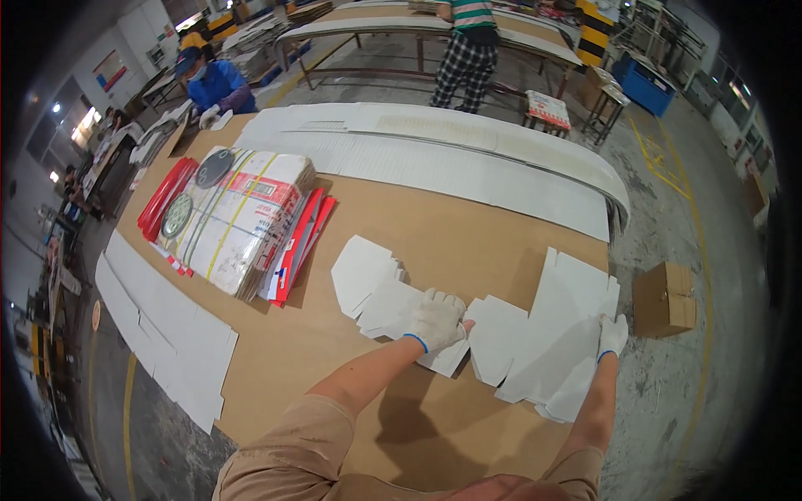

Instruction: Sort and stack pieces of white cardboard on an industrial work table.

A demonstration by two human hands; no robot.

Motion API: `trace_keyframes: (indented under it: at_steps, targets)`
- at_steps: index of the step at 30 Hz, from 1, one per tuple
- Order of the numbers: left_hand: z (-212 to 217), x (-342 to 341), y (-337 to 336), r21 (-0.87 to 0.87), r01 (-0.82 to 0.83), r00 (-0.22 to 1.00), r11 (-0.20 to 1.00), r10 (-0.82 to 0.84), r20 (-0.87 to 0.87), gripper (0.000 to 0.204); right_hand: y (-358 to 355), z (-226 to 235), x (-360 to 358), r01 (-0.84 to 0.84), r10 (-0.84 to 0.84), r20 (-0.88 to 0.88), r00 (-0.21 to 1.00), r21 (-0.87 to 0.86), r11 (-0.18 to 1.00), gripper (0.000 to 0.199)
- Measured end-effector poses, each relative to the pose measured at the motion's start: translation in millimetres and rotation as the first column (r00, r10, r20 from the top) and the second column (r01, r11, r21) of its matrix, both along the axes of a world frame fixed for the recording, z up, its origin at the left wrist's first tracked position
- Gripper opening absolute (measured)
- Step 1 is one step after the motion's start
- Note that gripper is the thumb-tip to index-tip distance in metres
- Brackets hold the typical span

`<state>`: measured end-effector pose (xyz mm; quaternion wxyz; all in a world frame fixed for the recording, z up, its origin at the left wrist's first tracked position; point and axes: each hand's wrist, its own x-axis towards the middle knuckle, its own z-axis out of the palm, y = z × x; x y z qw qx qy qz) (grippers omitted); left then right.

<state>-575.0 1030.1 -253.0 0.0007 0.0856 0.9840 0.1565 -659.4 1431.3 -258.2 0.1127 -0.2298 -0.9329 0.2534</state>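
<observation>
White cardboard blanks lie beneath your left hand and at your right hand along their right edge, presumably for steadying; whether either hand pinches cannot be told.

Striped-shirt co-worker (head beyond top edge).

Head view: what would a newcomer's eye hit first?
Probably the strapped white bundle on the left of the brown tabletop, red pieces beside it. Next, right of centre, the gloved left hand and right hand at white card pieces. Upper right, a striped yellow pillar.
</observation>
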Motion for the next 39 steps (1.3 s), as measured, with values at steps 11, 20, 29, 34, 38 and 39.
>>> trace_keyframes:
  at_steps: [11,20,29,34,38,39]
  targets:
    - [2,0,-1,0.02,0.006,0.999,1.0,-0.007,0.032,0.038,25,14,-2,-0.017,0.035,0.005,0.999,-0.804,0.594,0.021]
    - [23,-10,11,0.48,0.049,0.917,0.876,0.151,-0.369,0.056,-73,168,141,-0.387,0.129,-0.444,0.887,-0.559,0.733,0.043]
    - [138,139,67,0.933,-0.061,0.997,0.355,-0.02,0.073,0.05,-126,152,358,-0.447,-0.169,-0.681,0.712,-0.626,0.639,0.061]
    - [108,233,51,0.937,0.203,0.979,0.283,-0.058,-0.194,0.054,-119,85,447,-0.484,-0.309,-0.681,0.664,-0.707,0.516,0.072]
    - [95,245,45,0.897,0.272,0.96,0.35,-0.169,-0.225,0.053,-116,51,470,-0.266,-0.212,-0.5,0.839,-0.718,0.643,0.088]
    - [98,243,42,0.896,0.309,0.948,0.317,-0.18,-0.263,0.053,-114,48,471,-0.19,-0.242,-0.475,0.846,-0.694,0.695,0.09]
